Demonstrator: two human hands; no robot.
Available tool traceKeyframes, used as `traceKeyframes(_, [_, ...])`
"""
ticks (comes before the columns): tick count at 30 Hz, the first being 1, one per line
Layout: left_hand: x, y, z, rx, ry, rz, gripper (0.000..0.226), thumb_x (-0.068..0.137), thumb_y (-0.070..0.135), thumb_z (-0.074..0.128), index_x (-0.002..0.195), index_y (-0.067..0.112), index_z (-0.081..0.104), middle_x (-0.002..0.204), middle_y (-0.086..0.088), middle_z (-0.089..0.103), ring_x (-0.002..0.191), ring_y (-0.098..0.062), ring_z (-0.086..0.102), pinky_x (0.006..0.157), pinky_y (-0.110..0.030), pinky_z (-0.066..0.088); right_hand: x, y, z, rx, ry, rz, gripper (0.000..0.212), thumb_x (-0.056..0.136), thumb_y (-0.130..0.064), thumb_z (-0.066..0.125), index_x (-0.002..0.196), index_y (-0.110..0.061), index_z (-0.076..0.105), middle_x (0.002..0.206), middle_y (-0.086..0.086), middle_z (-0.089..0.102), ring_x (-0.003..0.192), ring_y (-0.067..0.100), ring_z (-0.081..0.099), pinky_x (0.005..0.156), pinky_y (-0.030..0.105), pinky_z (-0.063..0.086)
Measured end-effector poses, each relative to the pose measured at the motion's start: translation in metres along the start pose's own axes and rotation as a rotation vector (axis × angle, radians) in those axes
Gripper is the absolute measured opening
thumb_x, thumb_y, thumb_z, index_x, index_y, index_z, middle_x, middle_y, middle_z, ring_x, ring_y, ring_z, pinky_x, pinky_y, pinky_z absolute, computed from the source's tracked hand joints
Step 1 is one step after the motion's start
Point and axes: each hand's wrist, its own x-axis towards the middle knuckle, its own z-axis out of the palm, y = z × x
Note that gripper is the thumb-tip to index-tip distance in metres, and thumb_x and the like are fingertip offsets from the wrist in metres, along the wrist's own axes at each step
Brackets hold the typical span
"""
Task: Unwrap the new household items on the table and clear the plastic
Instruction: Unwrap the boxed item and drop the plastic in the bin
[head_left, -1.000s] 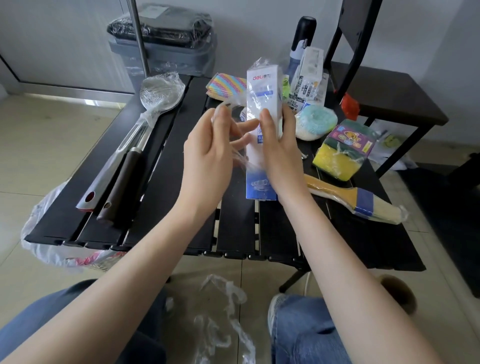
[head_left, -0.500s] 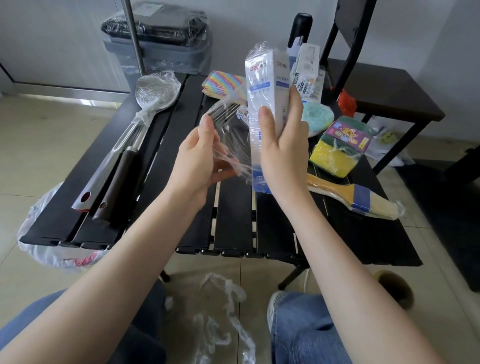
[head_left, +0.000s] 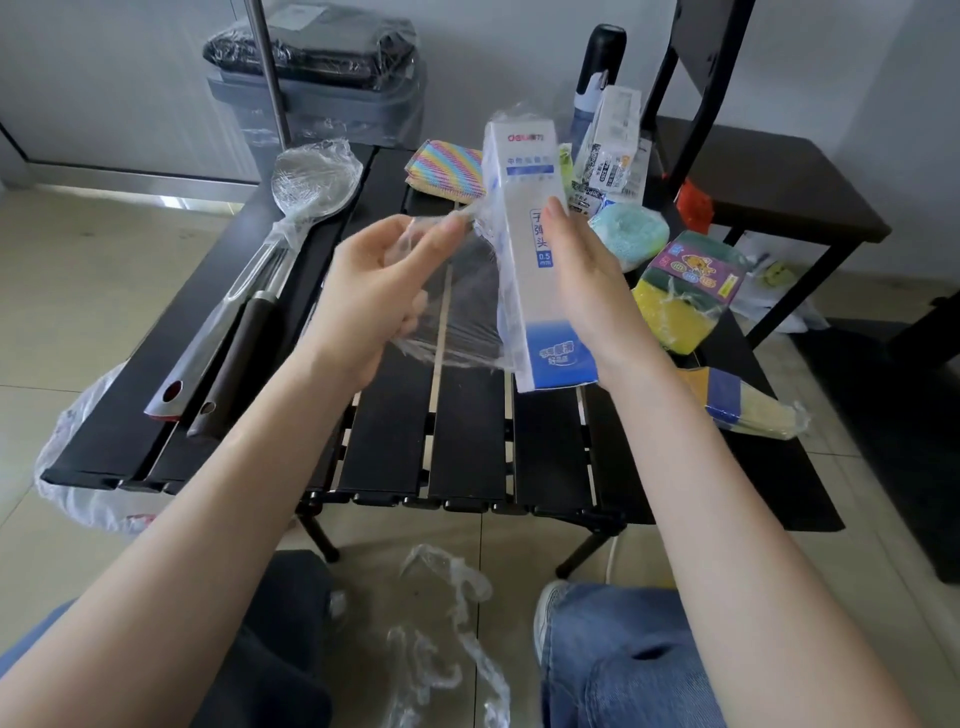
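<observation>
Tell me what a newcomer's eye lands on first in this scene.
First, the white and blue box, held upright above the middle of the black slatted table by the right hand, while the left hand peels clear plastic film off its side. Next, the wrapped metal ladle lying on the table's left side. Then the crumpled plastic on the floor between the knees.

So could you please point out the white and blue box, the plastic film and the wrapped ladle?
white and blue box (head_left: 537, 291): head view, front face.
plastic film (head_left: 462, 312): head view, stretched sheet.
wrapped ladle (head_left: 314, 179): head view, bowl.
</observation>
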Motion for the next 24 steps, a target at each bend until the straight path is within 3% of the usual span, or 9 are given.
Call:
traceKeyframes(2, [0.002, -0.003, -0.004, 0.07, 0.082, 0.067, 0.019, 0.094, 0.031, 0.059, 0.084, 0.017, 0.067, 0.041, 0.016, 0.032, 0.039, -0.002, 0.025, 0.038, -0.013, 0.022, 0.001, -0.001, -0.004, -0.033, -0.068, 0.023, 0.025, 0.103, -0.043, 0.035, 0.113, -0.031, 0.054, 0.085, -0.02, 0.063, 0.062, -0.016, 0.059, 0.052, 0.002, 0.04])
traceKeyframes(4, [0.003, -0.007, -0.003, 0.158, 0.164, 0.204, 0.023, 0.097, 0.027, 0.055, 0.084, 0.013, 0.068, 0.04, 0.017, 0.039, 0.037, 0.0, 0.032, 0.041, -0.011, 0.025, 0.0, 0.0, -0.005, -0.057, -0.098, 0.031, 0.026, 0.102, -0.045, 0.035, 0.112, -0.033, 0.056, 0.083, -0.021, 0.065, 0.063, -0.015, 0.06, 0.053, 0.003, 0.041])
traceKeyframes(7, [0.006, -0.018, -0.003, 0.254, 0.282, 0.312, 0.027, 0.099, 0.033, 0.048, 0.075, 0.025, 0.058, 0.054, 0.007, 0.043, 0.048, -0.012, 0.032, 0.049, -0.027, 0.025, -0.003, 0.003, -0.001, -0.072, -0.1, 0.024, 0.026, 0.101, -0.047, 0.038, 0.115, -0.035, 0.057, 0.095, -0.02, 0.067, 0.082, -0.009, 0.064, 0.073, 0.01, 0.049])
traceKeyframes(10, [0.01, -0.021, -0.003, 0.22, 0.285, 0.245, 0.029, 0.103, 0.029, 0.039, 0.077, 0.024, 0.049, 0.072, 0.001, 0.055, 0.064, -0.017, 0.047, 0.061, -0.033, 0.039, -0.006, 0.003, 0.001, -0.091, -0.108, -0.009, 0.031, 0.101, -0.046, 0.039, 0.121, -0.03, 0.057, 0.108, -0.015, 0.067, 0.096, -0.001, 0.064, 0.085, 0.018, 0.049])
traceKeyframes(12, [0.011, -0.018, 0.001, 0.04, 0.21, 0.146, 0.028, 0.105, 0.021, 0.033, 0.081, 0.019, 0.048, 0.076, 0.004, 0.065, 0.064, -0.01, 0.057, 0.061, -0.022, 0.044, -0.007, 0.002, 0.003, -0.103, -0.09, -0.025, 0.031, 0.101, -0.045, 0.039, 0.121, -0.03, 0.057, 0.111, -0.012, 0.067, 0.098, -0.001, 0.063, 0.083, 0.016, 0.048])
traceKeyframes(15, [0.009, -0.01, 0.008, -0.123, 0.147, 0.0, 0.021, 0.101, 0.011, 0.033, 0.086, 0.015, 0.046, 0.055, 0.006, 0.058, 0.048, -0.009, 0.048, 0.048, -0.02, 0.038, -0.008, 0.001, 0.007, -0.133, -0.105, -0.051, 0.031, 0.101, -0.046, 0.04, 0.122, -0.033, 0.057, 0.115, -0.013, 0.065, 0.104, 0.002, 0.061, 0.092, 0.024, 0.046])
traceKeyframes(18, [0.011, -0.01, 0.01, -0.176, 0.079, -0.121, 0.024, 0.097, 0.032, 0.035, 0.078, 0.02, 0.043, 0.054, 0.005, 0.042, 0.044, -0.008, 0.034, 0.047, -0.022, 0.028, -0.011, 0.001, 0.015, -0.169, -0.132, -0.044, 0.035, 0.099, -0.051, 0.041, 0.126, -0.034, 0.055, 0.114, -0.016, 0.064, 0.101, 0.003, 0.061, 0.089, 0.025, 0.046])
traceKeyframes(20, [0.011, -0.012, 0.01, 0.031, 0.13, -0.074, 0.037, 0.093, 0.052, 0.042, 0.071, 0.022, 0.04, 0.057, 0.008, 0.039, 0.046, -0.005, 0.034, 0.05, -0.022, 0.03, -0.011, 0.003, 0.021, -0.192, -0.121, -0.057, 0.041, 0.095, -0.057, 0.042, 0.128, -0.036, 0.054, 0.114, -0.012, 0.066, 0.105, 0.01, 0.062, 0.096, 0.038, 0.048])
traceKeyframes(24, [0.004, -0.016, 0.011, 0.514, 0.221, 0.239, 0.05, 0.095, 0.042, 0.054, 0.059, 0.019, 0.028, 0.05, 0.008, 0.03, 0.048, -0.007, 0.026, 0.046, -0.02, 0.022, -0.01, 0.002, 0.023, -0.221, -0.107, -0.056, 0.042, 0.096, -0.057, 0.039, 0.13, -0.035, 0.052, 0.115, -0.01, 0.066, 0.105, 0.011, 0.062, 0.097, 0.042, 0.048])
